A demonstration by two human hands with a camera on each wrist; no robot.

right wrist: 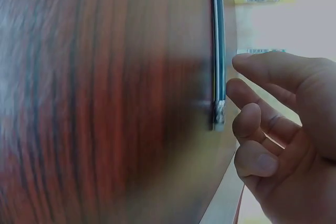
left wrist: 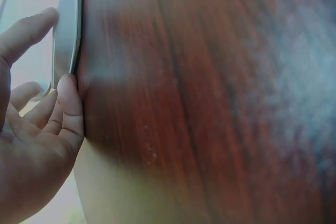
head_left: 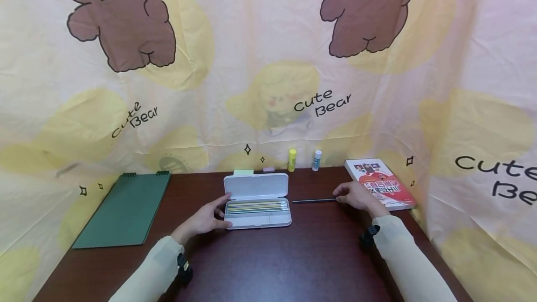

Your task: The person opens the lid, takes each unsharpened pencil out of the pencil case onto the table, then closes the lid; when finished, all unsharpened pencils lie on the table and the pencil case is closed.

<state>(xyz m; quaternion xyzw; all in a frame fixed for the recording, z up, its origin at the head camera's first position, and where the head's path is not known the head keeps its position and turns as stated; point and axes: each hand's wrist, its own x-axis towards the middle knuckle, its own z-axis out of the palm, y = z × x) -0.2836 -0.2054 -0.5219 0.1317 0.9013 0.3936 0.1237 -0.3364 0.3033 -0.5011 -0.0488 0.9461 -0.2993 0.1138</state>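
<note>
A white pencil case (head_left: 278,222) lies with its lid raised, several pencils (head_left: 251,207) side by side in it. My left hand (head_left: 205,218) holds the case's left end, thumb at the front corner and fingers towards the hinge side. In the left wrist view, fingertips touch the rim of the case (left wrist: 65,35). To the right of the case a single dark pencil (head_left: 314,201) lies flat on the table. My right hand (head_left: 354,195) is by its eraser end. The right wrist view shows loosely bent fingers beside the pencil (right wrist: 220,51), apart from it.
A green spiral pad (head_left: 121,211) lies at the left on the brown table (head_left: 268,264). A red and white book (head_left: 386,183) is at the right, beyond my right hand. Yellow (head_left: 292,160) and white (head_left: 316,160) glue sticks stand at the back, near sticky notes (head_left: 243,172).
</note>
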